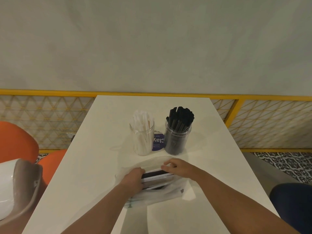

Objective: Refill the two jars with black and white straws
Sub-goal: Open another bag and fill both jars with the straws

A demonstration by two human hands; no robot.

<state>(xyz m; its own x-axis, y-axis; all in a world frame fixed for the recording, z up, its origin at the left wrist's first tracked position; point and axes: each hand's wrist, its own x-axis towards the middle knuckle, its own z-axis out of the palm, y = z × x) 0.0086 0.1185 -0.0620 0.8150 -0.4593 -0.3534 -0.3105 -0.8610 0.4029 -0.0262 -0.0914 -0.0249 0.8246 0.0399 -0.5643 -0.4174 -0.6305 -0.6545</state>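
Note:
Two clear plastic jars stand side by side on the white table (87, 166). The left jar (143, 141) holds white straws, the right jar (177, 139) is packed with black straws. In front of them lies a clear plastic bag (170, 191) with bundles of black and white straws (155, 176) lying across it. My left hand (133, 179) is inside the bag's mouth, closed around the left end of the bundles. My right hand (175, 166) pinches the straws at the top right of the bundle; whether it also holds the bag's rim is unclear.
A purple round sticker (158, 142) lies on the table between the jars. Orange chairs (16, 141) stand at the left, with a white and brown seat (20, 186) nearer. A yellow lattice rail (253, 122) runs behind the table. A dark seat (292, 200) is at the right.

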